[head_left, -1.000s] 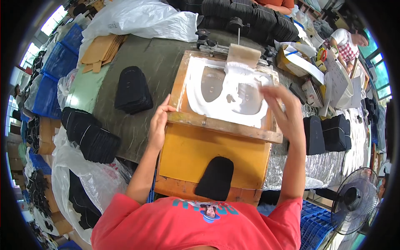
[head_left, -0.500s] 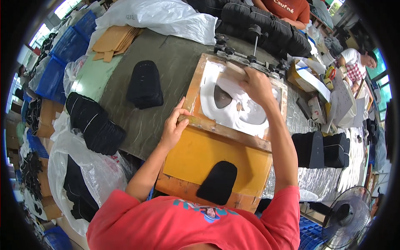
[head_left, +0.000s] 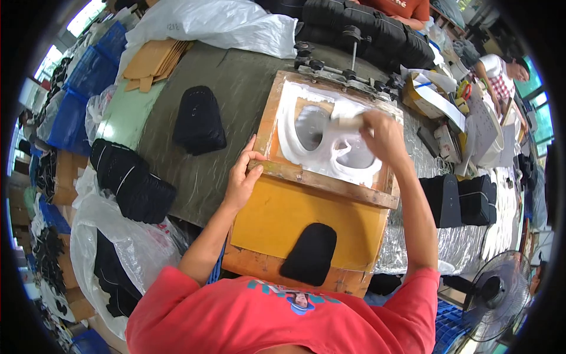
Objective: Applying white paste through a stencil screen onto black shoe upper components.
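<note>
My left hand grips the near left corner of a wooden screen-printing frame, thumb on top of the rail. In my right hand is a squeegee, its blade partly hidden and blurred, over the mesh. Thick white ink lies smeared around rounded shapes on the screen, where greyish patches show through. The frame rests over a yellow-orange board. Nearer to me, a black tongue-shaped fabric piece lies on that board.
Black stacks of pieces stand at left and right. Metal hinge clamps hold the frame's far side. A cardboard box sits at the back right, a fan at the lower right. Two other people are beyond the table.
My right hand has drawn the squeegee from the far side toward the middle right of the screen. White ink has spread, and the dark opening looks greyer. My left hand keeps its hold.
</note>
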`<state>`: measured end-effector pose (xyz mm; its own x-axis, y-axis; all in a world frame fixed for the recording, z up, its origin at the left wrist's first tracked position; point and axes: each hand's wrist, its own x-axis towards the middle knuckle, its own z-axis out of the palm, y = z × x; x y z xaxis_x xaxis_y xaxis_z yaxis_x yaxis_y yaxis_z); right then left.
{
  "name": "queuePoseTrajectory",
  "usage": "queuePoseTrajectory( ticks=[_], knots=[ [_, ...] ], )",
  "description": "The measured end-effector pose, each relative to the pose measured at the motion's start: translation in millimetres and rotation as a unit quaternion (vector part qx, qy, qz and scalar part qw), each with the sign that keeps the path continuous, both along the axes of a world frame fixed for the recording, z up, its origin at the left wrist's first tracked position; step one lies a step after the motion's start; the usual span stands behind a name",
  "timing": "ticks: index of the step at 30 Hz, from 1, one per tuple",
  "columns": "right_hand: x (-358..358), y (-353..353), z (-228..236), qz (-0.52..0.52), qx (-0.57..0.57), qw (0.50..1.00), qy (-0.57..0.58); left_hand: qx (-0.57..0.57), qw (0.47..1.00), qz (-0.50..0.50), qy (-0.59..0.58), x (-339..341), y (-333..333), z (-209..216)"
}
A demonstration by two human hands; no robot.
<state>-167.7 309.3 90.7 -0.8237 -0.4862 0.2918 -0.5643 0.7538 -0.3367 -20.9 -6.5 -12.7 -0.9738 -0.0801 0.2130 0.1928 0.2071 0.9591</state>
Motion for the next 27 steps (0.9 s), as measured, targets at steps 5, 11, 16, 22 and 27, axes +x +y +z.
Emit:
queuePoseTrajectory(
  ticks=[5,11,16,22,27],
  knots=[
    [-69,9,3,-0.136,0.047,0.989,0.028,0.146,0.989,-0.018,-0.027,-8,15,7],
    [12,19,133,0.057,-0.185,0.977,0.087,0.116,0.985,0.008,0.126,-15,6,89],
    [114,48,165,0.282,-0.125,0.936,-0.173,0.050,0.984,-0.001,0.173,-65,9,136],
    [66,54,2,-0.008,-0.039,0.987,-0.157,0.156,0.974,0.009,0.165,-77,2,107],
    [10,55,-91,-0.202,-0.028,0.977,-0.069,-0.167,0.985,-0.027,-0.035,-101,11,36]
  ],
)
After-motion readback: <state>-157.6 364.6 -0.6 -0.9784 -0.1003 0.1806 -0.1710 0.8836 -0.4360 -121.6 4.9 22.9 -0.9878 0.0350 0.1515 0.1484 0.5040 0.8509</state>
